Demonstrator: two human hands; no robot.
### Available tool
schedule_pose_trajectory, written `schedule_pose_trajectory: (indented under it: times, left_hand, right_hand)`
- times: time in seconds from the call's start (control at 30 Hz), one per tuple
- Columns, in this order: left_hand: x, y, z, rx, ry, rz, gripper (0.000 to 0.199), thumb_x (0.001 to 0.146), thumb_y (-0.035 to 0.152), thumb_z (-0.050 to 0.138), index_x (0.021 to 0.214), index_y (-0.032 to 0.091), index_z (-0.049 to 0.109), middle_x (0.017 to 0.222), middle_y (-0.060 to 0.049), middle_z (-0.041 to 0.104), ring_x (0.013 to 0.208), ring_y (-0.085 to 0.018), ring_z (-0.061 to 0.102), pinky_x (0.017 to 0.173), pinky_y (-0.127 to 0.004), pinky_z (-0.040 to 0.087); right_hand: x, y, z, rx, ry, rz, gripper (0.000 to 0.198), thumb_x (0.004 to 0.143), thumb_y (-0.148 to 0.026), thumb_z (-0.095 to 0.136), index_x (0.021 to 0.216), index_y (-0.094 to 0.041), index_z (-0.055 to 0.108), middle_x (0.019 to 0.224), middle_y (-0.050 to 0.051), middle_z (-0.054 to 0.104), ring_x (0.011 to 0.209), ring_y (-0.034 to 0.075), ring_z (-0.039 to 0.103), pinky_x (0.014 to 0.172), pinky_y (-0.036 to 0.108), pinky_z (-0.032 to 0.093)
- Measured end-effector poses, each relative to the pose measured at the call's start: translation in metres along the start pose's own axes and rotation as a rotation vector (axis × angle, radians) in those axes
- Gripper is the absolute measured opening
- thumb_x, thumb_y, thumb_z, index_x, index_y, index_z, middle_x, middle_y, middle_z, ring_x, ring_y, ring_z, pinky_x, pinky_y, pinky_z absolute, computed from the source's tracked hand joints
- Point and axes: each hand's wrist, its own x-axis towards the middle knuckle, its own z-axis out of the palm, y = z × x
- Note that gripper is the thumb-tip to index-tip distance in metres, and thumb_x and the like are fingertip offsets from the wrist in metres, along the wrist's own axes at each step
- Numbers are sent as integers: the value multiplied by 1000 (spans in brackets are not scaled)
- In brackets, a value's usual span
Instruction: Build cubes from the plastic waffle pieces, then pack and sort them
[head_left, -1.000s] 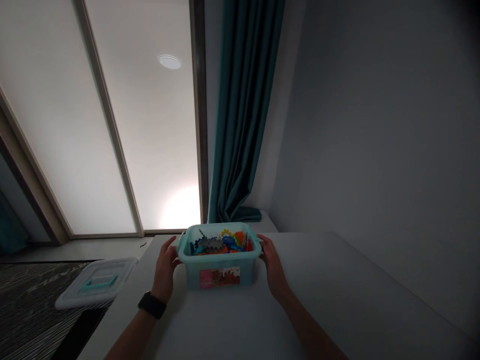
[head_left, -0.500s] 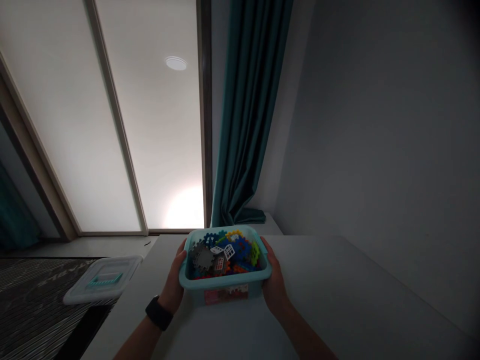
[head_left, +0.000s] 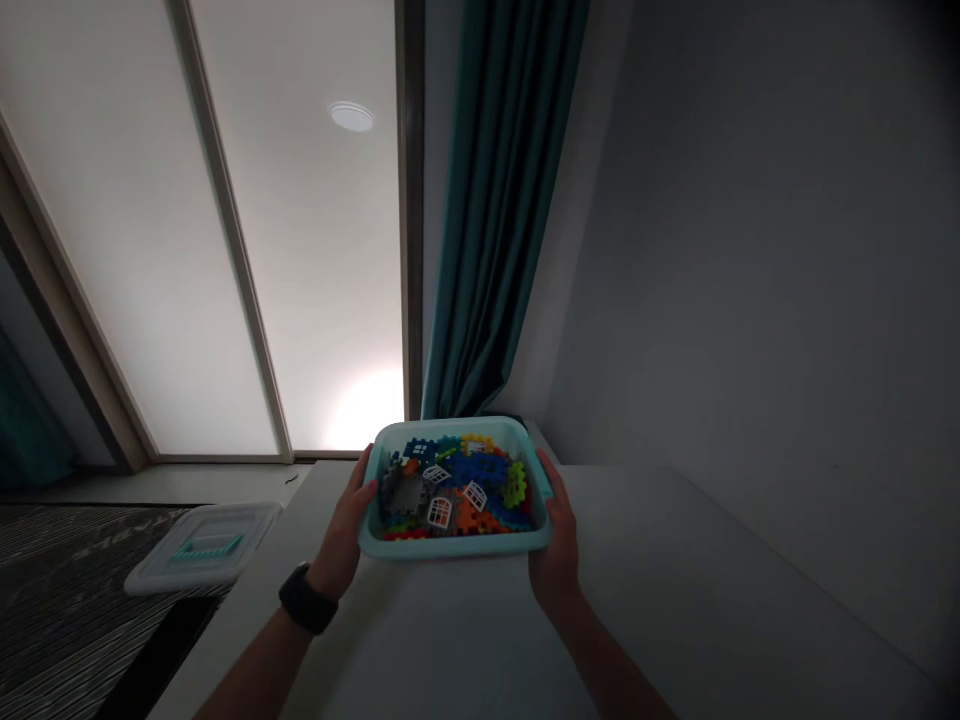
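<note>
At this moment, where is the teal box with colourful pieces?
In the head view, the teal box is below centre, held between the left hand and right hand, over the white table.

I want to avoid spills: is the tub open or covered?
Open: nothing covers the tub, and the colorful pieces inside show plainly.

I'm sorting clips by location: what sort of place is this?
Probably a room in a home, though I can't be sure: a long teal curtain hangs beside tall framed panels, and a tub holds colourful, toy-like pieces.
</note>
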Motion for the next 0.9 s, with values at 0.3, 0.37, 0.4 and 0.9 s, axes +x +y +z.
schedule_pose_trajectory:
  times: [0.3,0.37,0.4,0.9]
  left_hand:
    - [29,3,4,179,126,-141,39,84,34,66,120,19,64,118,-11,71,115,-31,63,94,-39,50]
    - [35,9,4,186,156,-93,47,85,36,68,128,23,58,133,-10,63,124,-29,57,96,-35,48]
    - [37,11,5,182,156,-63,50,86,38,68,133,26,55,139,-9,59,125,-28,56,96,-34,48]
    - [27,6,31,120,249,56,44,88,31,58,132,29,55,128,-6,61,106,-25,64,78,-33,55]
  right_hand:
    - [29,-4,2,-270,31,233,65,86,-56,55,144,-27,50,135,6,63,117,32,62,90,43,55]
    - [35,-9,2,-345,34,185,65,86,-56,55,145,-28,49,138,5,60,119,32,61,92,43,54]
    - [36,-11,2,-381,35,115,65,87,-56,55,145,-29,47,142,4,57,122,31,59,94,42,53]
    - [32,0,1,-515,79,-83,65,90,-57,49,148,-28,43,150,4,48,134,28,49,106,43,45]
